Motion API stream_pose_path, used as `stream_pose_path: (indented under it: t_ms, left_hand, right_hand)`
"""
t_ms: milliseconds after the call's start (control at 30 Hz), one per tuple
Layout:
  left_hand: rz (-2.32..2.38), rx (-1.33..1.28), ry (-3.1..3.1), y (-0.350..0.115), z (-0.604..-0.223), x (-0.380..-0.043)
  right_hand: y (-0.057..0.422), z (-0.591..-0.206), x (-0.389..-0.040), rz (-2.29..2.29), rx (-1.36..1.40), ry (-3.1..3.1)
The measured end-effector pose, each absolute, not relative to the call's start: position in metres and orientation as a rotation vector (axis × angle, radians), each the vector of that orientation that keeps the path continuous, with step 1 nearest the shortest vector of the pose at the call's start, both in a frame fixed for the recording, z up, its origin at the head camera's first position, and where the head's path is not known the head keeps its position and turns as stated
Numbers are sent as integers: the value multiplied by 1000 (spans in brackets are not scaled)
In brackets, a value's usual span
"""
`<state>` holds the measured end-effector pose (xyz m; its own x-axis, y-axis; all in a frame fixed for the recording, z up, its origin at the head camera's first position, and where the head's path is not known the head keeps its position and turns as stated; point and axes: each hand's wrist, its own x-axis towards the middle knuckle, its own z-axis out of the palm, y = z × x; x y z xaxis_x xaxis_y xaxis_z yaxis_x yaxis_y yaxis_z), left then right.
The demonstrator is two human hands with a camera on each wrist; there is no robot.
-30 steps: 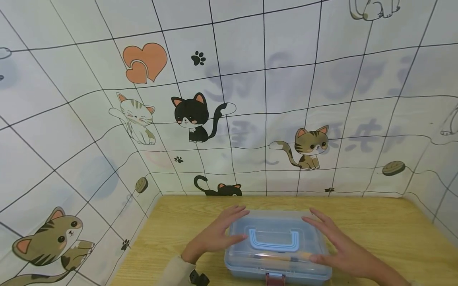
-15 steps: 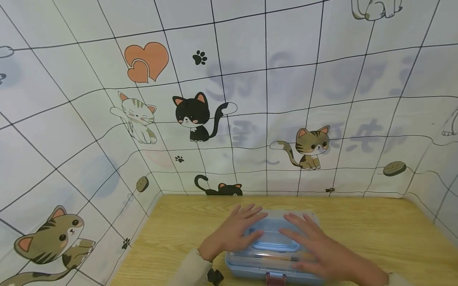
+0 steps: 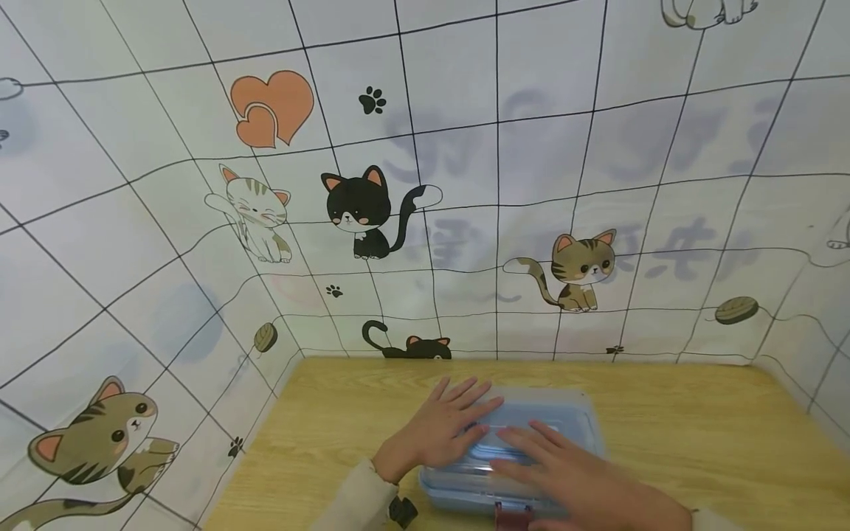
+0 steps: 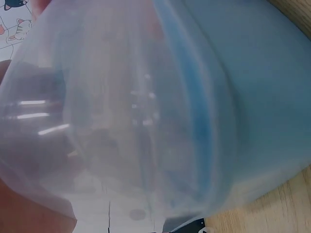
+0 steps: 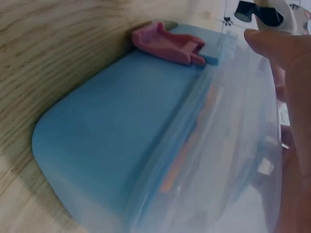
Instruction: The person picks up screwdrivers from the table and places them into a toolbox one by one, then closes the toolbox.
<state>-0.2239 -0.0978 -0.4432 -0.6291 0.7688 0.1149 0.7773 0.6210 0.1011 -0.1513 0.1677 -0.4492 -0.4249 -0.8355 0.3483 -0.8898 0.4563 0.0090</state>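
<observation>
A light blue plastic storage box (image 3: 458, 501) with a see-through lid (image 3: 578, 417) lies on the wooden table. My left hand (image 3: 438, 431) is spread over the left part of the lid, its fingers fairly straight. Over the front right of the lid is my right hand (image 3: 574, 479), fingers extended and its thumb low by the front edge. Both hands partly cover the folded-down handle. At the front middle, a dark pink latch (image 5: 167, 46) juts outward from the box in the right wrist view. An orange strip (image 5: 177, 165) shows through the lid.
The wood-grain table (image 3: 352, 391) extends to both sides of the box. Behind and beside it are white wall coverings (image 3: 458, 295) with a grid and cartoon cats. A dark wrist strap (image 3: 401, 510) shows at the left sleeve.
Both hands have come inward over the lid from its two sides. The right hand has also moved down towards the box's front edge. The box has stayed in place.
</observation>
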Motion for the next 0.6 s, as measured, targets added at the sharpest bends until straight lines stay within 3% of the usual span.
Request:
stream_pose_path:
  t_ms: [233,600]
  left_hand:
    - [-219,-1316,-2791,-96,-442,-223]
    - [-197,-1314,-2768,-97,-441,-222]
  right_hand:
    - [156,-462,-158,60,1560,-2150]
    - [139,-480,-160,-75,1474,-1902]
